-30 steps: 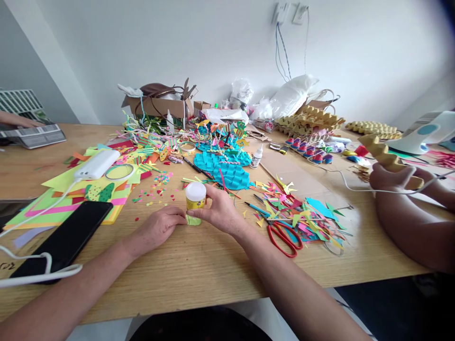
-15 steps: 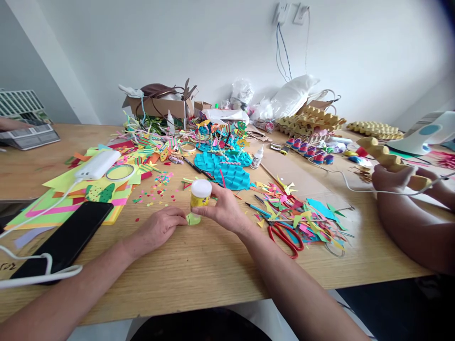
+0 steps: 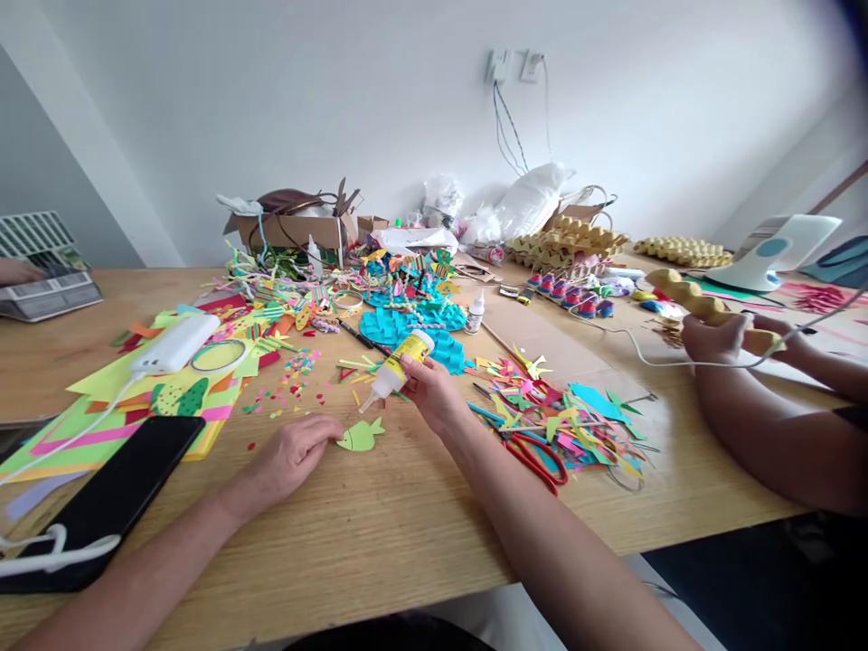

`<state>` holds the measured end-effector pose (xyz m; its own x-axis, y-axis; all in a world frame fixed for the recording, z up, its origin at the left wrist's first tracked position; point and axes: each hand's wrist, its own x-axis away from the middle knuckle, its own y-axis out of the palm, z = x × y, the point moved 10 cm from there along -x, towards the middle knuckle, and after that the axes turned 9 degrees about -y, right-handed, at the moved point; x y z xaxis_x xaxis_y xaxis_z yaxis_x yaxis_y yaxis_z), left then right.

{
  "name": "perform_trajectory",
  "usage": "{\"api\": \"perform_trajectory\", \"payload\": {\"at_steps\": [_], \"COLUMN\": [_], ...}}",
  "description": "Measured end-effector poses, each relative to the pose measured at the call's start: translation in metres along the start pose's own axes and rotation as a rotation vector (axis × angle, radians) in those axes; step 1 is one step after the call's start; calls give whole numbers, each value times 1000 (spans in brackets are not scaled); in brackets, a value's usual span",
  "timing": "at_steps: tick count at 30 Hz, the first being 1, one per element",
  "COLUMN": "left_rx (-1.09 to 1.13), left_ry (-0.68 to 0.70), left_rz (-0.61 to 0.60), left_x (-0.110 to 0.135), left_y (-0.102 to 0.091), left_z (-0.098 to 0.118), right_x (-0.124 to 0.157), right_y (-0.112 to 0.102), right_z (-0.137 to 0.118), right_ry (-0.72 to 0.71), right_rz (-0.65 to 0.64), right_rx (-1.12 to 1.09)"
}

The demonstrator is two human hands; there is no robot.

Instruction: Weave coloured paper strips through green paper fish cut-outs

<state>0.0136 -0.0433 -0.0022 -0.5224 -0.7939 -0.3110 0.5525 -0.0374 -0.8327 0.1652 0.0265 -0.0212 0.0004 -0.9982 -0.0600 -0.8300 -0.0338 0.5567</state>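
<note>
A small light-green paper fish (image 3: 362,436) with a drawn line near its head lies flat on the table. At its left edge, my left hand (image 3: 303,449) rests with the fingers pressed together, the tips on the paper. My right hand (image 3: 434,389) is closed around a glue bottle (image 3: 405,359) with a yellow label. The bottle tilts, its clear nozzle pointing down and left, a little above and apart from the fish. Red-handled scissors (image 3: 539,461) lie to the right of my right forearm, partly under paper scraps (image 3: 542,407).
On the left lie a black phone (image 3: 128,488), a white power bank (image 3: 177,344) with a cable, and coloured paper sheets (image 3: 74,425). Behind are blue-painted egg-carton pieces (image 3: 386,325) and another glue bottle (image 3: 476,313). At right, another person's hands (image 3: 715,339) hold an egg-carton strip (image 3: 684,294).
My right hand has tipped the glue bottle from nozzle-down upright to a slant and moved it up and right, uncovering the fish. My left hand stays at the fish's edge. The view has shifted slightly.
</note>
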Motion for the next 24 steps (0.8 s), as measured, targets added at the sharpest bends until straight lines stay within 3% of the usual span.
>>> {"api": "perform_trajectory", "payload": {"at_steps": [6,11,14,17,20,24], "left_rx": [-61,0,-108,-387,-584,-647], "left_ry": [-63,-178,-179,-144,-115,-115], "left_rz": [221,108,40,-31,-136,-136], "left_x": [-4,-34,-64,-92,-109,-120], "left_y": [-41,-58,-56,-41,-19,-9], "left_z": [0,23,48,69,79,83], "right_x": [0,3,4,4,4,2], "right_y": [-5,-2,3,7,9,7], "right_z": [12,12,8,0,-7,-13], "right_ry": [134,156,120,51,-17,-94], "right_rz": [47,51,24,1,-8,-1], "right_rx": [-113,-166,-171,-163,-141,-73]}}
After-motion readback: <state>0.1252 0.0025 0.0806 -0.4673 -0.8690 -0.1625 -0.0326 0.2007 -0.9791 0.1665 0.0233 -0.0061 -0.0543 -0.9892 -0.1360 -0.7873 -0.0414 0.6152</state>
